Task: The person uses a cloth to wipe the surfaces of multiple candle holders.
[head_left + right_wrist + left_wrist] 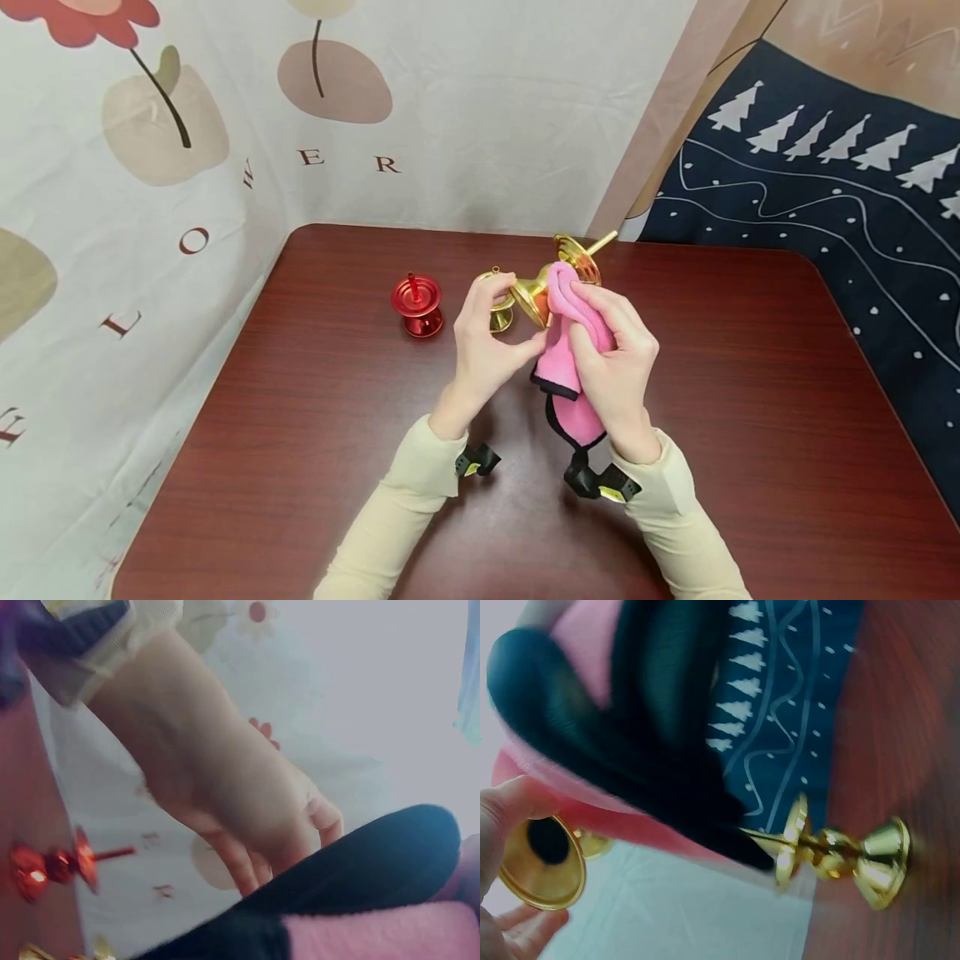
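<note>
A gold candle holder [531, 298] with a long spike is held tilted above the table, its spike toward the upper right. My left hand [480, 346] grips its flared base between thumb and fingers; in the left wrist view the base's dark hollow underside [549, 841] shows. My right hand [621, 360] pinches a folded pink cloth [558, 360] with black edging, wrapped against the holder's stem. In the right wrist view the cloth [382, 931] covers the lower right and hides the holder. Behind my left hand a second gold candle holder [501, 320] stands upright, partly hidden.
A red candle holder [422, 322] with a spike stands upright on the brown table [330, 433], left of the gold one. A pale curtain with printed letters [480, 142] hangs behind the table. A dark blue tree-patterned cloth [795, 192] hangs at the right.
</note>
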A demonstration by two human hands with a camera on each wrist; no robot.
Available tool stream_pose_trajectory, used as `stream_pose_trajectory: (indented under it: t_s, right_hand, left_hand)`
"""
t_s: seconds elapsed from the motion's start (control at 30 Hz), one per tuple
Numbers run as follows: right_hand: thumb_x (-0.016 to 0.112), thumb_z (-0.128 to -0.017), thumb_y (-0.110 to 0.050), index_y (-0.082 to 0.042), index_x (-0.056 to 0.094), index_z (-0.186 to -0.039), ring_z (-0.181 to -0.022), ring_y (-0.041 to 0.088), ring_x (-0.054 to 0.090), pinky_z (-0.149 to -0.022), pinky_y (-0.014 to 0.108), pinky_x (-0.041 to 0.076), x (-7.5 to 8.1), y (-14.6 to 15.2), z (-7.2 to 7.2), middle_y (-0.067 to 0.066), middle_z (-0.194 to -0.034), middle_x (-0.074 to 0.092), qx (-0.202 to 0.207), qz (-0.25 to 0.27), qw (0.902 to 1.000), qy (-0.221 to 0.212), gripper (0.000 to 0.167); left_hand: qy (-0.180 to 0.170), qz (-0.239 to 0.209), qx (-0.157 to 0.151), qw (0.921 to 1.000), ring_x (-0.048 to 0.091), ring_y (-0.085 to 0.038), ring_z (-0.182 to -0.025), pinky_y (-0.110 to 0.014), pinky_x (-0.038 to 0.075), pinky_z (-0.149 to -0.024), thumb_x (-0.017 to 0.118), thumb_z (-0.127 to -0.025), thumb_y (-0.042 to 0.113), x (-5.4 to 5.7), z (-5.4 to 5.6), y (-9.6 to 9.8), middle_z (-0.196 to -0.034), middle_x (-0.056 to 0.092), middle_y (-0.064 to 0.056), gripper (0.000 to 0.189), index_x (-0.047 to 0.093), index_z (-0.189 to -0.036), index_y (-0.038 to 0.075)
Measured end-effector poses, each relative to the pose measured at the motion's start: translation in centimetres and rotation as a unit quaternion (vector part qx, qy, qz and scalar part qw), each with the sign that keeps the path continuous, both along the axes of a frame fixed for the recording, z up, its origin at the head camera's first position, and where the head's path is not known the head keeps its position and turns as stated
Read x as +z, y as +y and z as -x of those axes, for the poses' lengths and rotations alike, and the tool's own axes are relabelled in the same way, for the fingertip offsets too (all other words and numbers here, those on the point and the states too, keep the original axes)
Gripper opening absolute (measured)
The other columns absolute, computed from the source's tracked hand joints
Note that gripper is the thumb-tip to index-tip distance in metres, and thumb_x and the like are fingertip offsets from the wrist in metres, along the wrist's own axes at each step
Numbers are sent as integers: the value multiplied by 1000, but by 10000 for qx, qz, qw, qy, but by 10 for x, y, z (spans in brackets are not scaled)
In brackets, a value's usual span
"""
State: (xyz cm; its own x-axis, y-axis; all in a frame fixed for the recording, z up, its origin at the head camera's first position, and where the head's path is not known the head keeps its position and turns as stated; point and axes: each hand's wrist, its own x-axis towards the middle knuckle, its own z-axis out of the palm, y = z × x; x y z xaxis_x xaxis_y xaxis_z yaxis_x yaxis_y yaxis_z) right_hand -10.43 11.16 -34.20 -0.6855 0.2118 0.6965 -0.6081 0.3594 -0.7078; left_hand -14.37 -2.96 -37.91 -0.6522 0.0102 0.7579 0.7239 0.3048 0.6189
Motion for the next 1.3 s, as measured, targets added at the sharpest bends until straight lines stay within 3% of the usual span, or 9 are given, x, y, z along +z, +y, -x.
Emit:
stream_pose_trajectory:
  t_s: [0.1,0.2,0.37,0.6,0.83,0.93,1.03,1.23,1.3]
  right_hand:
    - [61,-77,7,-2,70,-105,-96,24,60,-80,19,46,10,-1,2,12,-103,67,-326,-598,9974,227,30]
    - [60,-77,6,-3,70,-106,-93,27,58,-73,23,46,18,-1,3,13,-103,66,-433,-1190,9918,187,32]
    - [58,-75,6,-1,70,-106,-87,30,54,-66,35,43,22,0,0,16,-106,65,-255,-2079,9776,196,33]
    - [58,-75,8,0,70,-100,-84,28,54,-66,33,42,19,11,-9,14,-104,66,-34,-2473,9686,240,29]
    - [56,-78,6,-1,70,-103,-91,32,55,-75,30,44,15,10,-4,17,-100,64,-1259,-1523,9793,436,30]
    - [56,-78,6,-1,70,-103,-90,33,55,-76,27,44,14,5,-3,17,-101,64,-1457,-1426,9772,592,30]
    - [56,-77,6,0,70,-101,-91,34,55,-78,28,44,12,2,-3,17,-101,64,-1156,-1570,9789,612,28]
    - [56,-74,6,0,71,-97,-91,29,58,-80,23,44,9,9,-6,15,-99,66,195,-1760,9826,553,28]
    - [55,-73,7,0,71,-96,-90,27,58,-78,23,44,8,13,-6,14,-98,66,362,-1792,9820,483,29]
  left_hand:
    - [866,664,241,9937,54,-33,-106,-39,47,-89,79,-63,7,-2,1,1,-113,54,-22,55,53,-111,3]
    - [1600,1139,511,9792,55,-37,-103,-43,47,-87,76,-62,5,-3,3,1,-113,54,-23,54,52,-109,6]
    - [2201,1392,747,9626,56,-37,-100,-42,48,-89,76,-59,3,-6,5,0,-111,55,-23,57,50,-109,9]
    - [2161,1100,722,9675,57,-38,-99,-42,47,-90,75,-66,5,-9,6,-1,-110,54,-25,51,50,-109,8]
    - [2189,912,705,9689,57,-37,-97,-41,48,-87,75,-66,5,-5,3,5,-110,55,-24,49,51,-109,8]
    - [2246,972,762,9666,57,-36,-98,-41,48,-87,76,-66,5,-3,1,9,-110,55,-23,51,50,-109,10]
    - [2255,951,797,9663,57,-36,-97,-41,48,-86,76,-65,5,-3,1,10,-110,55,-23,51,50,-109,9]
    - [2101,686,853,9715,56,-37,-98,-42,49,-85,75,-64,4,-4,3,5,-111,54,-25,49,50,-107,6]
    - [1996,506,803,9753,56,-37,-100,-41,49,-84,77,-64,5,-3,3,3,-111,54,-25,50,50,-106,5]
